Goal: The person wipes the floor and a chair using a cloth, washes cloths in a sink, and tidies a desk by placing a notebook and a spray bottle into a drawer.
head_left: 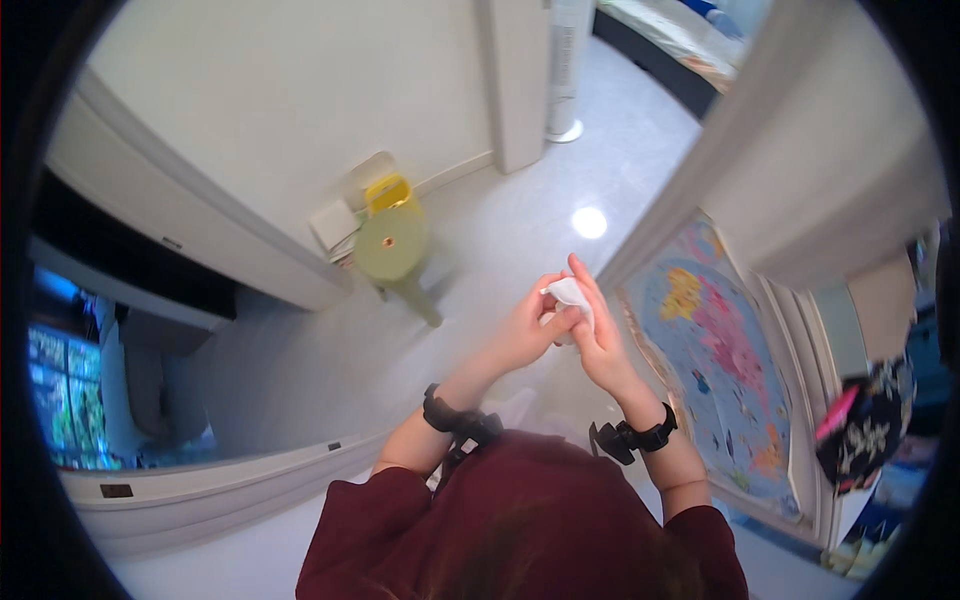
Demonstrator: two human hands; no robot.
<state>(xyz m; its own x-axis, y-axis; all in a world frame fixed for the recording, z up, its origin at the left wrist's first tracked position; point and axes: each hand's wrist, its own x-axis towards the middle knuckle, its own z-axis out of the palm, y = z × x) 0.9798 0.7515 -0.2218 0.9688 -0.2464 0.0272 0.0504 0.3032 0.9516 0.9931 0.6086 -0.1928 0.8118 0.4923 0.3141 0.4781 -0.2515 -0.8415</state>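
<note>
Seen from the head view, a person in a dark red top brings both bare hands together over a pale floor, working a crumpled white tissue between them. The left hand has its fingers curled in on the tissue from one side, some of them hidden by the fold. The right hand lies against the other side, its fingers together and mostly straight, its thumb pressed across the tissue to pin it. The handling appears to be under way: the tissue is bunched and in both hands' grip, and letting it go is not yet done. Whether it has wiped anything cannot be told.

Black wrist straps circle both forearms. Ahead and to the left, well apart from the hands, a green stool stands before a yellow object, the likeliest obstacle on that side. Farther off rises a white column. Close on the right, an illustrated blue sheet and a black patterned cloth item crowd the passage.
</note>
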